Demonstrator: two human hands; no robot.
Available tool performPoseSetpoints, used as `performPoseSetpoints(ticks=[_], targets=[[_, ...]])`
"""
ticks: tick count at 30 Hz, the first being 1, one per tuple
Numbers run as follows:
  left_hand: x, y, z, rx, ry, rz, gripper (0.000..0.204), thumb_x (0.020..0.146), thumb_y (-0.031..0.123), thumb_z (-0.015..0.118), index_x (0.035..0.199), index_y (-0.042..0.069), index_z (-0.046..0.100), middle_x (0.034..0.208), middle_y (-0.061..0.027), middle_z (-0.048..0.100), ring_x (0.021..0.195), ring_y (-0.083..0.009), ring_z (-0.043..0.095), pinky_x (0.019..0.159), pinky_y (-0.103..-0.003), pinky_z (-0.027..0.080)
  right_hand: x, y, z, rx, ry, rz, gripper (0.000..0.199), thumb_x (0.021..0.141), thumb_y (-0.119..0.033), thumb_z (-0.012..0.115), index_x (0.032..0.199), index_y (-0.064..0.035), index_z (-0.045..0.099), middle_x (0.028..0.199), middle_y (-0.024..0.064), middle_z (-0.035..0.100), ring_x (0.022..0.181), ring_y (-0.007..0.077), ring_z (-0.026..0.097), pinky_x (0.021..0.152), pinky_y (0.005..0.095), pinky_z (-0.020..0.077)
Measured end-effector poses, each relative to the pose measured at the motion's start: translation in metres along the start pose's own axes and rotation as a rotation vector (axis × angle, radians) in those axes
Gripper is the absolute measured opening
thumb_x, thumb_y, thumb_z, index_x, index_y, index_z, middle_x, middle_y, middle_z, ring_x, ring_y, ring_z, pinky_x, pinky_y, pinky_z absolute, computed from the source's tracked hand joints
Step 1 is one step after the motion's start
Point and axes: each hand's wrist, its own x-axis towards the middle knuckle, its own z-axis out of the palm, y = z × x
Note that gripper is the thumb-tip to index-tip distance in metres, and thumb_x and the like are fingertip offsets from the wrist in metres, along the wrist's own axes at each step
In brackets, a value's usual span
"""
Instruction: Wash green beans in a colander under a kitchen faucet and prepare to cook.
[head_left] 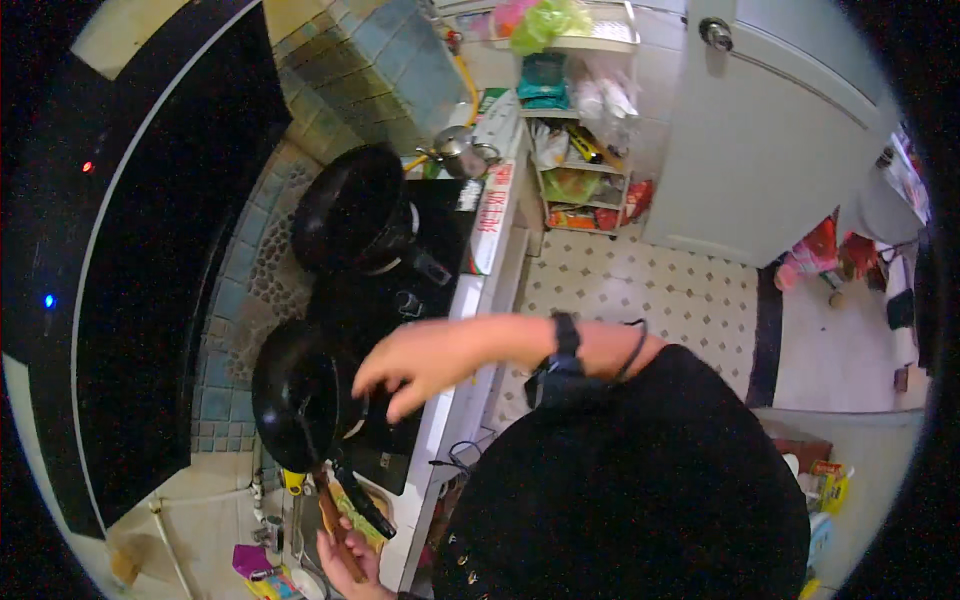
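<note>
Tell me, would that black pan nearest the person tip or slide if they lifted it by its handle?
The black pan looks like stiff metal, so it probably will not flex. Its wide bowl sits far from the handle, so it would likely feel front-heavy and dip. The left hand grips a wooden utensil; the right hand hovers over the rim.

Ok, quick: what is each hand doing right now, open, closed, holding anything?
Left hand: closed on a brown wooden handle.
Right hand: open, fingers spread over the near round black pan, holding nothing.
</note>
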Motion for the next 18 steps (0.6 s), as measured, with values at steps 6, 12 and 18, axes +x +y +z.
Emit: performPoseSetpoints(ticks=[6, 12, 18], targets=[[-0.052, -0.006, 0.007, 0.461, 0.266, -0.037, 0.042, 0.088, 0.022, 0.053, 0.123, 0.003, 0.042, 0.08, -0.0071, 0.057, 0.057, -0.0101, 0.049, 0.045, -0.021, 0.037, -0.13, 0.055, -0.067, 0.087, 0.695, 0.608, 0.026, 0.077, -0.02, 0.061, 0.093, 0.0003, 0.06, 0.084, 0.0094, 0.063, 0.08, 0.0157, 0.059, 0.073, 0.0286, 0.0469], [-0.026, -0.033, 0.1, 0.797, 0.451, 0.145, 0.053, 0.084, 0.027, 0.06, 0.127, 0.003, 0.041, 0.07, 0.0008, 0.052, 0.049, -0.0046, 0.041, 0.043, -0.018, 0.033, -0.177, 0.137, -0.114, 0.377, 0.83, 0.828, 0.029, 0.079, -0.023, 0.06, 0.099, -0.0026, 0.058, 0.082, 0.0057, 0.061, 0.064, 0.011, 0.055, 0.06, 0.0255, 0.0452], [0.003, -0.057, 0.124, 0.817, 0.499, 0.199, 0.044, 0.084, 0.027, 0.06, 0.119, 0.003, 0.047, 0.058, 0.0036, 0.045, 0.043, -0.0017, 0.034, 0.038, -0.017, 0.027, -0.146, 0.26, -0.19, 0.376, 0.854, 0.932, 0.054, 0.083, -0.023, 0.055, 0.128, 0.0008, 0.036, 0.096, 0.0055, 0.058, 0.068, 0.0099, 0.053, 0.054, 0.0241, 0.0441]])
